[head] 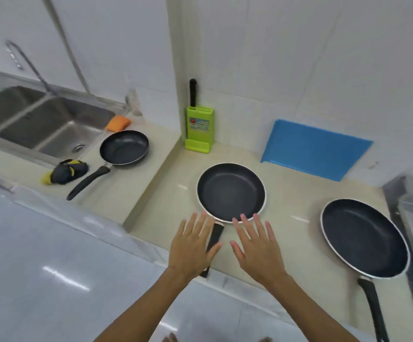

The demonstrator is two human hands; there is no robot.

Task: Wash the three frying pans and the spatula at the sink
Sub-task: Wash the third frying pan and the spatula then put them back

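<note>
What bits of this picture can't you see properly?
Head view only.
Handle of the middle pan: mostly hidden under the left hand; touching or not, unclear.
Handle of the right pan: its end cut off by the bottom edge.
The spatula: not in sight.
The dark and yellow bundle by the sink: too blurred to name.

Brightness: bright, even, cool white; the wall tiles (pixel 299 58) look washed out.
Glare: white streaks on the glossy floor (pixel 52 255), small glints on the counter (pixel 287 198), a dull sheen inside the middle frying pan (pixel 231 191).
Shadows: faint and soft-edged, close under the pan's rim and beside the knife block (pixel 198 129).
Blur: whole frame soft; the faucet (pixel 28 62) and sink (pixel 60 114) are smeared at the left, and the metal surface (pixel 412 218) at the right.
Distortion: wide-angle bowing of counter edge and tile lines toward the borders.
</note>
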